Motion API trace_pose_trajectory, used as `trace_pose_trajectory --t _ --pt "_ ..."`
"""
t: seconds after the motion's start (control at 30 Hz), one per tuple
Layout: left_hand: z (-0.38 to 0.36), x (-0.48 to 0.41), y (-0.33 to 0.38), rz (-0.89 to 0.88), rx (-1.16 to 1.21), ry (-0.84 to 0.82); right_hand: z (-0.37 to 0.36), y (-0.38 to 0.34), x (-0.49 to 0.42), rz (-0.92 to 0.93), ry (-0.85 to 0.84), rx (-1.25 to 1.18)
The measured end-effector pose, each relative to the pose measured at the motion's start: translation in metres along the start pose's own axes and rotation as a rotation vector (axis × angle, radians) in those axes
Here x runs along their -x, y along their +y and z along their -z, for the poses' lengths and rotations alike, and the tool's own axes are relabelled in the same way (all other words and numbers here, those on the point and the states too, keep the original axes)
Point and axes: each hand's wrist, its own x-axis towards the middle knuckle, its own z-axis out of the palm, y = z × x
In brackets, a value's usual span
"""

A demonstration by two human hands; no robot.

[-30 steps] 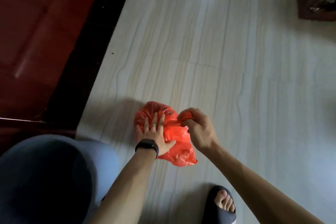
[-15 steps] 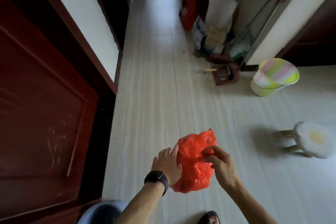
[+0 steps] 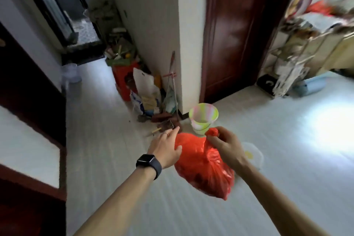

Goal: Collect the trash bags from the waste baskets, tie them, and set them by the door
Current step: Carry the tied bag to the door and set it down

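Observation:
A full red trash bag [image 3: 203, 166] hangs in the air at the centre of the view. My right hand [image 3: 225, 144] pinches its gathered neck, whose red tip sticks out above the fingers. My left hand [image 3: 166, 146], with a black watch on the wrist, lies with fingers apart against the bag's left side. A striped green-and-pink waste basket [image 3: 203, 119] stands on the floor just beyond the bag, by the wall corner, and looks empty.
A dark red door [image 3: 235, 30] is shut behind the basket. Clutter, a red stool [image 3: 122, 80] and a broom lean along the white wall corner. A small white stool [image 3: 252, 156] stands right of the bag. More dark red doors line the left edge.
The bag has come up off the floor and now hangs from my right hand. My view has lifted from the floor to the hallway and turned toward the basket.

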Motion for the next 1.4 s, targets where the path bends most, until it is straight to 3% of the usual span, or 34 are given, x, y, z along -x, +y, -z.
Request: trace_pose_trajectory --t 0.2,0.37,0.53,0.83,1.0,1.4 --pt "0.024 -0.086 0.099 -0.257 -0.037 0.062 0.115 -0.003 -0.035 0.002 0.385 -0.028" --pt "0.021 -0.162 0.165 -0.43 0.013 0.018 0.196 0.01 -0.075 -0.038 0.65 -0.014" --pt "0.007 -0.253 0.22 -0.553 -0.029 -0.053 0.255 0.035 -0.102 -0.176 0.802 -0.02" --pt "-0.061 -0.336 0.408 -0.849 -0.069 -0.27 0.384 0.087 -0.079 -0.324 1.128 -0.111" --pt "-0.108 -0.362 0.511 -0.951 -0.05 -0.274 0.466 0.121 -0.075 -0.293 1.156 -0.153" --pt "-0.164 -0.466 0.731 -1.003 -0.185 -0.028 0.722 0.177 -0.122 -0.304 1.075 -0.261"
